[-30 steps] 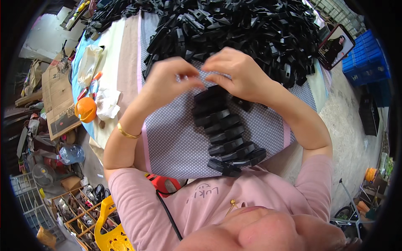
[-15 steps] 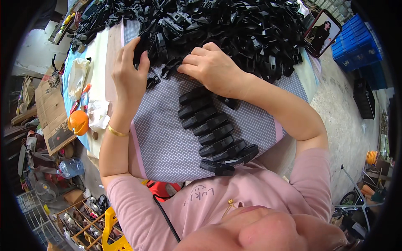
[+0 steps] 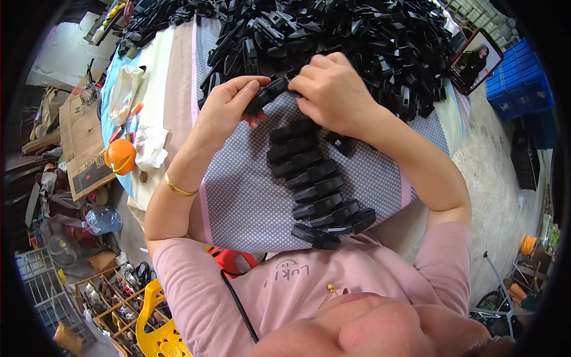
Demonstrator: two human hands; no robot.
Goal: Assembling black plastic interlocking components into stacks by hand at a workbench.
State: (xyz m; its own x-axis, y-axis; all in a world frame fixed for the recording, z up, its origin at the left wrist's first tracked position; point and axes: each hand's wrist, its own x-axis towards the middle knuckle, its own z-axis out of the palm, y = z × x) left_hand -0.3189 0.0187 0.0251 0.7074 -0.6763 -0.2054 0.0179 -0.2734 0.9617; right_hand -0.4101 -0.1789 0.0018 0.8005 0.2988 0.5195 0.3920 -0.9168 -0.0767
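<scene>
My left hand (image 3: 225, 110) grips a black plastic piece (image 3: 269, 95) between thumb and fingers, over the dotted grey cloth (image 3: 238, 184). Its far end meets the pinched fingers of my right hand (image 3: 333, 89); exactly what those fingertips hold is partly hidden. Just beyond both hands spreads a big heap of similar black plastic pieces (image 3: 333, 41). Nearer me, a slanting row of black pieces (image 3: 315, 178) lies side by side on the cloth. One loose black piece (image 3: 339, 143) sits below my right wrist, apart from the row.
A phone (image 3: 476, 62) stands at the table's right edge, with a blue crate (image 3: 520, 77) beyond it. On the left lie a partly peeled orange (image 3: 121, 156), crumpled white tissue (image 3: 150, 146) and a clear plastic bag (image 3: 126, 89). A yellow plastic chair (image 3: 156, 327) stands lower left.
My left hand has come right from the heap's edge and now grips a black piece. My right hand stays close, fingers brought to that piece. The whole view has shifted slightly.
</scene>
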